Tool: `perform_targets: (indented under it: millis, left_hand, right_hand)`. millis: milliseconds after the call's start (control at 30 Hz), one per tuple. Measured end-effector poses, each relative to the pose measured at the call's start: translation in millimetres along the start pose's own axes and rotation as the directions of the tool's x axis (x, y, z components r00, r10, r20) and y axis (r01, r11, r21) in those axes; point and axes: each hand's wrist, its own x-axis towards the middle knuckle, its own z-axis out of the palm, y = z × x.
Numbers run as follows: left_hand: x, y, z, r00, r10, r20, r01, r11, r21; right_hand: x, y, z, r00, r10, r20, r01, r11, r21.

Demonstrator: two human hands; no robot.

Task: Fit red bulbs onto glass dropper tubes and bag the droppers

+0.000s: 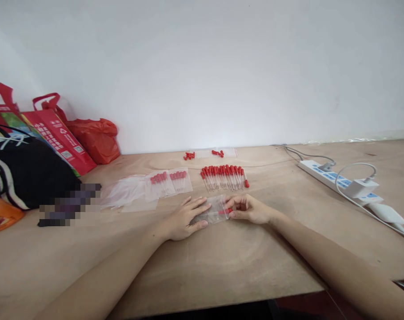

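A clear plastic bag (215, 205) lies on the wooden table between my hands. My left hand (188, 218) rests flat on the bag's left part with its fingers spread. At the bag's right end, my right hand (246, 209) pinches a red-capped dropper (226, 211), whose tip end is inside or against the bag; the exact overlap is unclear. Just beyond my hands is a row of several red-capped glass droppers (223, 175). Two filled bags, one a bag of droppers (159, 182) and the other a second bag (180, 180), lie to the left.
Empty clear bags (125, 191) are stacked at left. Small red caps (190, 156) and another bag (228, 152) lie near the wall. Shopping bags (60, 138) and a black bag (31, 169) stand far left. A power strip (328, 175) with cables is at right.
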Motion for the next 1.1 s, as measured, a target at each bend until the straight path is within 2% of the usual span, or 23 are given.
perform_targets:
  millis: [233, 367, 533, 667, 767, 933, 1000, 1067, 1100]
  left_hand:
    - [0.1, 0.3, 0.2, 1.000, 0.002, -0.001, -0.002, 1.000, 0.011]
    - [0.2, 1.4, -0.7, 1.000, -0.001, -0.008, 0.001, 1.000, 0.011]
    - [0.2, 1.5, -1.3, 1.000, 0.006, -0.005, -0.006, 1.000, -0.006]
    - [0.4, 2.2, -1.9, 1.000, 0.008, -0.015, -0.008, 0.999, -0.032]
    - [0.4, 2.7, -2.2, 0.999, 0.019, -0.037, -0.022, 0.998, -0.062]
    - [0.3, 1.6, -0.9, 0.998, 0.048, -0.047, -0.052, 0.996, -0.079]
    - [0.3, 0.7, 0.3, 0.997, 0.053, -0.057, -0.058, 0.995, -0.084]
    - [0.6, 0.3, 1.4, 0.994, 0.064, -0.086, -0.072, 0.993, -0.091]
    - [0.8, 0.4, 1.9, 0.991, 0.078, -0.111, -0.088, 0.992, -0.093]
  right_hand:
    - [1.6, 4.0, 1.4, 0.993, -0.041, 0.115, 0.031, 0.996, 0.087]
    - [1.4, 3.1, 2.6, 0.991, -0.091, 0.095, 0.082, 0.992, 0.091]
    - [6.5, 7.4, 2.5, 0.998, -0.050, 0.047, 0.045, 0.995, 0.088]
    - [10.8, 8.9, 0.3, 1.000, -0.017, 0.008, 0.017, 1.000, -0.004]
    - [10.7, 5.5, -2.1, 1.000, -0.025, -0.008, 0.024, 0.990, -0.142]
    - [6.6, -2.7, -4.9, 0.983, -0.165, 0.085, 0.185, 0.897, -0.402]
    - [5.5, -2.1, -10.9, 0.981, -0.193, 0.017, 0.176, 0.852, -0.493]
    - [5.3, 1.8, -22.9, 0.957, -0.204, -0.206, 0.045, 0.807, -0.589]
    - [5.4, 4.8, -30.9, 0.911, -0.214, -0.353, -0.058, 0.780, -0.623]
